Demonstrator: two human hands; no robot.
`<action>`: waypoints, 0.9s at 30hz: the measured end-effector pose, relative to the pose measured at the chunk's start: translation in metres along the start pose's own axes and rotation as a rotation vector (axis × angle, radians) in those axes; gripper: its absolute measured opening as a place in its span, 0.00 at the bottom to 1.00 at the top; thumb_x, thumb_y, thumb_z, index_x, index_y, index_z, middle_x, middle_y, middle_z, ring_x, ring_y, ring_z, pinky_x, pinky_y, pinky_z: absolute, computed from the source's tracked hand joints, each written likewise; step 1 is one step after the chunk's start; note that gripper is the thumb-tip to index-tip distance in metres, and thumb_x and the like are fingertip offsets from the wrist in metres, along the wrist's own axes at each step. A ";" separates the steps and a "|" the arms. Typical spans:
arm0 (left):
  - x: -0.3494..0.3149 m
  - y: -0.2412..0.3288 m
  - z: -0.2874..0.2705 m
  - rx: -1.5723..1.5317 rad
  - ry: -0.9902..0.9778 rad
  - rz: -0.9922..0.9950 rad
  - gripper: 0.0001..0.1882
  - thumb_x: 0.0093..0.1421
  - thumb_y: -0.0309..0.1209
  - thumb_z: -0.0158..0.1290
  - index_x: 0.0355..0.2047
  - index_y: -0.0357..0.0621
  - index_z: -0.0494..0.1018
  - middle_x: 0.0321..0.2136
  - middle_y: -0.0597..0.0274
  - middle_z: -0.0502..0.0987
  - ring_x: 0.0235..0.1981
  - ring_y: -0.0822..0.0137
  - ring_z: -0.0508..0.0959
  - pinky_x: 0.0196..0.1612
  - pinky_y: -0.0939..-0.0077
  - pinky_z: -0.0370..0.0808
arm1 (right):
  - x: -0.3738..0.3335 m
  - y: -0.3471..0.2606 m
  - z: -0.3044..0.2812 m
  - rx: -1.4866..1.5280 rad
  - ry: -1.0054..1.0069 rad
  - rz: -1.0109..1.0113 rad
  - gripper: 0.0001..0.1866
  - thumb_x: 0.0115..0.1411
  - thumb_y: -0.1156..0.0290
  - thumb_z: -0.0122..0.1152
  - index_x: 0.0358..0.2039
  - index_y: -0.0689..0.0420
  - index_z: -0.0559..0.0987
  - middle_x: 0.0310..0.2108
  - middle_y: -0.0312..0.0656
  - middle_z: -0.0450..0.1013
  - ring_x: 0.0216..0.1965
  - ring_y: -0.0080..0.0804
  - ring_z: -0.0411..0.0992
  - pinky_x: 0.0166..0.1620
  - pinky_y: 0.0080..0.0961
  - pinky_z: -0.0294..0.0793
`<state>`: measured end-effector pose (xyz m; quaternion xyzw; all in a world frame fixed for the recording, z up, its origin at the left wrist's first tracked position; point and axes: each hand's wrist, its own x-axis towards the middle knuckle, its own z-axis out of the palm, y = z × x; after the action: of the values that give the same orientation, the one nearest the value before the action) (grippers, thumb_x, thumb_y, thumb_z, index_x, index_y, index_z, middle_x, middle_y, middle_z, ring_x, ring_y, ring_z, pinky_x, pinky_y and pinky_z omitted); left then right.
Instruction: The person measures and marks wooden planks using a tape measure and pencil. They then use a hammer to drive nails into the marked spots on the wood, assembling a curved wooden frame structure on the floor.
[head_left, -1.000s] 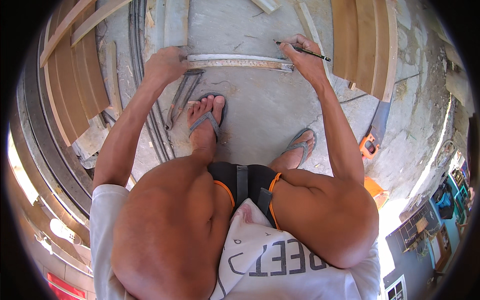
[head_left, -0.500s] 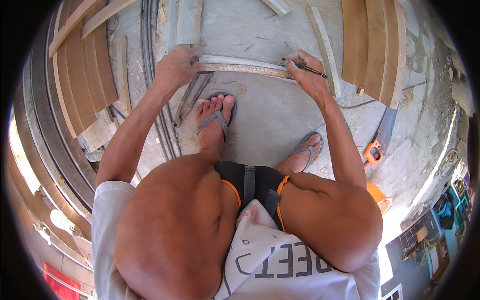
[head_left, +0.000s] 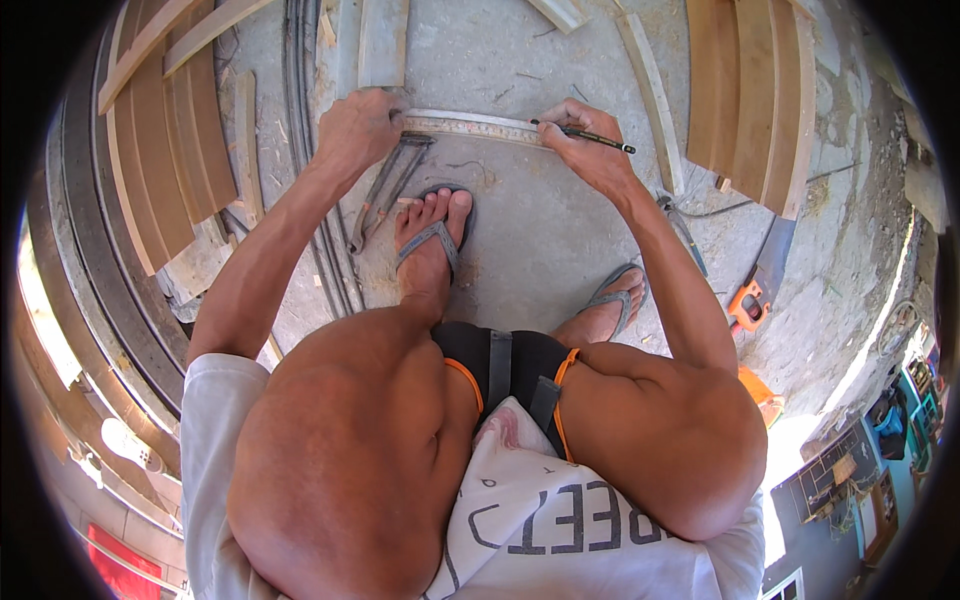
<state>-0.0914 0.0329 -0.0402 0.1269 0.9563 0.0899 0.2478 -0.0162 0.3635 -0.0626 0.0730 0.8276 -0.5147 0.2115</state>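
Observation:
My left hand (head_left: 362, 125) is closed around one end of a pale measuring tape (head_left: 470, 127) with marks along its edge. The tape runs across, just above the concrete floor, to my right hand (head_left: 590, 145). That hand pinches its other end and also grips a dark pencil (head_left: 600, 138), whose tip points left over the tape. What lies inside my left fist is hidden. Below the left hand, a long-handled metal tool (head_left: 385, 185) like pincers rests on the floor by my sandalled foot (head_left: 430, 235).
Stacked brown boards (head_left: 165, 130) lie at the left, and more boards (head_left: 745, 100) at the right. A handsaw (head_left: 768, 265) with an orange handle and pliers (head_left: 685, 235) are beside my right forearm. Long dark rods (head_left: 305, 130) run along the floor at left.
My right hand has moved left with the pencil, so the span of tape between the hands is shorter. The pliers now show beside my right forearm. My left hand has barely shifted.

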 end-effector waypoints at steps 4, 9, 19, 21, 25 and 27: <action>0.003 0.004 -0.002 -0.001 -0.021 -0.030 0.12 0.64 0.37 0.58 0.45 0.58 0.88 0.40 0.43 0.87 0.42 0.37 0.86 0.47 0.46 0.83 | 0.003 -0.003 0.000 -0.038 -0.039 -0.020 0.16 0.64 0.61 0.67 0.44 0.60 0.88 0.33 0.47 0.84 0.34 0.31 0.80 0.40 0.32 0.78; 0.003 0.005 -0.003 -0.025 -0.008 -0.031 0.12 0.63 0.35 0.58 0.43 0.57 0.88 0.40 0.44 0.87 0.42 0.36 0.86 0.46 0.46 0.83 | 0.006 -0.009 0.002 -0.074 -0.094 -0.001 0.15 0.67 0.60 0.69 0.43 0.59 0.88 0.30 0.38 0.81 0.31 0.24 0.73 0.35 0.29 0.73; 0.002 0.007 -0.003 -0.028 -0.014 -0.044 0.12 0.63 0.35 0.59 0.44 0.55 0.89 0.40 0.45 0.87 0.43 0.38 0.86 0.46 0.47 0.83 | 0.008 -0.002 0.002 -0.070 -0.106 0.015 0.15 0.67 0.59 0.69 0.44 0.59 0.88 0.29 0.38 0.81 0.30 0.23 0.73 0.34 0.28 0.72; 0.003 0.007 -0.004 -0.028 -0.026 -0.053 0.12 0.63 0.35 0.59 0.44 0.55 0.88 0.41 0.45 0.87 0.43 0.38 0.86 0.47 0.47 0.83 | 0.007 -0.005 0.002 -0.072 -0.107 0.018 0.15 0.68 0.59 0.69 0.44 0.58 0.88 0.29 0.37 0.80 0.30 0.23 0.72 0.34 0.28 0.72; 0.003 0.007 -0.004 -0.026 -0.040 -0.060 0.12 0.63 0.35 0.59 0.44 0.56 0.88 0.41 0.45 0.87 0.44 0.39 0.86 0.47 0.47 0.83 | 0.008 -0.003 0.002 -0.047 -0.106 0.019 0.15 0.68 0.60 0.69 0.45 0.58 0.88 0.28 0.36 0.80 0.29 0.22 0.72 0.33 0.27 0.71; 0.003 0.007 -0.005 -0.028 -0.041 -0.063 0.12 0.63 0.35 0.59 0.44 0.56 0.88 0.41 0.45 0.87 0.44 0.39 0.86 0.47 0.47 0.83 | 0.008 -0.002 0.003 -0.046 -0.103 0.022 0.15 0.68 0.60 0.69 0.45 0.58 0.88 0.29 0.36 0.80 0.30 0.22 0.72 0.34 0.26 0.71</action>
<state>-0.0952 0.0400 -0.0361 0.0953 0.9532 0.0927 0.2716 -0.0235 0.3594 -0.0653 0.0508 0.8265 -0.4961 0.2612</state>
